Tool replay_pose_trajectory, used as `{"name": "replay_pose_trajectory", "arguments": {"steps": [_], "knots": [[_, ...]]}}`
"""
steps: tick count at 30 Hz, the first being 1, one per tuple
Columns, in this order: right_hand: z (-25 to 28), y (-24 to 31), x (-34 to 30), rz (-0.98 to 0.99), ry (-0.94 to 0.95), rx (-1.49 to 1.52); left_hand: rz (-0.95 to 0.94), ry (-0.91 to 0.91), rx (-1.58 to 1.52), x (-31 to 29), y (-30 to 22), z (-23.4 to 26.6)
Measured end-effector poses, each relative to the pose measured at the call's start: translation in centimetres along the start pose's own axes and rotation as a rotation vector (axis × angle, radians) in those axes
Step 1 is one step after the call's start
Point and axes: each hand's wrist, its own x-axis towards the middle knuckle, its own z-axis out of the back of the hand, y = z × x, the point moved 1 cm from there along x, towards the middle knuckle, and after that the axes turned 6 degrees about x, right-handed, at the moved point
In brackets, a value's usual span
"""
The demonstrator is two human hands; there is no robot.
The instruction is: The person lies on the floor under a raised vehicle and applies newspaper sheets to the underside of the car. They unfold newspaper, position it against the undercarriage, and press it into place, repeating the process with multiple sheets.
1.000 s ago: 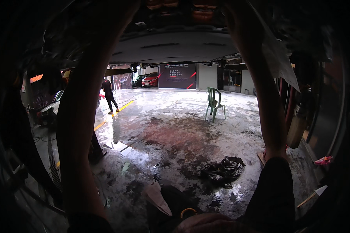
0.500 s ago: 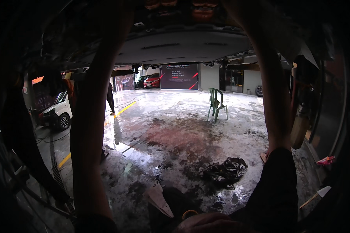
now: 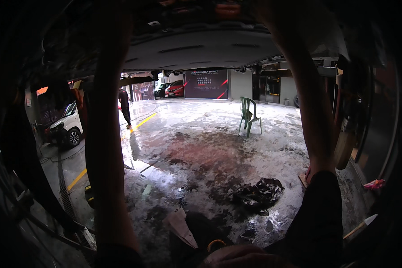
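Both of my arms stretch upward beneath a raised vehicle, whose dark underside (image 3: 178, 51) spans the top of the view. My left forearm (image 3: 106, 102) rises on the left side and my right forearm (image 3: 311, 116) on the right, a dark sleeve (image 3: 315, 214) around its lower part. Each arm runs into the shadow at the upper edge, so neither hand shows, nor anything they may touch. Dim orange-brown parts (image 3: 228, 10) of the underside lie between the arms at the very top. A pale cloth or paper piece (image 3: 182, 227) hangs close to my body.
A crumpled black plastic bag (image 3: 260, 196) lies on the wet, stained floor (image 3: 201, 156). Beyond it stands a green plastic chair (image 3: 248, 117). A person (image 3: 125, 109) is at the far left, near a white car (image 3: 67, 127). A wooden-handled tool (image 3: 361, 226) lies at right.
My left forearm has shifted, its upper part now further left. The person in the distance has come more into view beside it. A yellow-and-black object now shows left of that arm.
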Motion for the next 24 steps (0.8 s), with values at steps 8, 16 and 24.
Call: {"name": "replay_pose_trajectory", "arguments": {"steps": [8,16,24], "knots": [[-1.0,0.0,-0.8,-0.107,0.133,0.157,-0.121,-0.036,-0.139,-0.8,1.5,2.0],[1.6,1.4,0.4,-0.207,0.286,0.768,-0.096,-0.01,-0.102,0.2,3.5,4.0],[3.1,-0.6,1.3,-0.131,0.344,0.646,-0.174,0.078,-0.289,-2.6,-5.5,3.5]]}}
